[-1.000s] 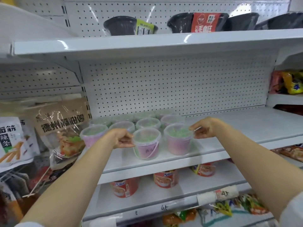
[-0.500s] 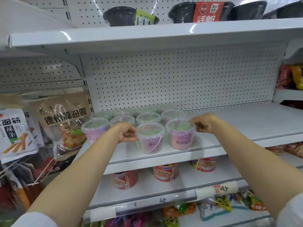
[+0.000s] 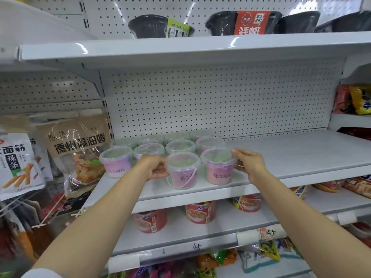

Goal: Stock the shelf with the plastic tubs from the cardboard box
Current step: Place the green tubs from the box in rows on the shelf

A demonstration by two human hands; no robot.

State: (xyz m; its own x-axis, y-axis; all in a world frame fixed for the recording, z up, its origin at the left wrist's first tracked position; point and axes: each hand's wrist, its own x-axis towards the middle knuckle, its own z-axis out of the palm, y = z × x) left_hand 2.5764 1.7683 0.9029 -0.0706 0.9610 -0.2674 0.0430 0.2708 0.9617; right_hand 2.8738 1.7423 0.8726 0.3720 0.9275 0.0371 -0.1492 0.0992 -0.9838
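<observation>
Two front tubs, upright on the shelf point(image 3: 301, 157): your left hand point(image 3: 154, 167) grips the middle tub point(image 3: 182, 170) from its left, your right hand point(image 3: 250, 164) pinches the right tub point(image 3: 218, 166) beside it from its right, each hand nearest its own.

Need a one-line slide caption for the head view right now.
Left hand and right hand hold two front-row tubs on the white shelf.

Clear lidded tubs point(image 3: 181, 170) with pink labels stand upright, clustered on the white shelf point(image 3: 291, 155). The group sits at the shelf's nine o'clock end, rows touching.
</observation>
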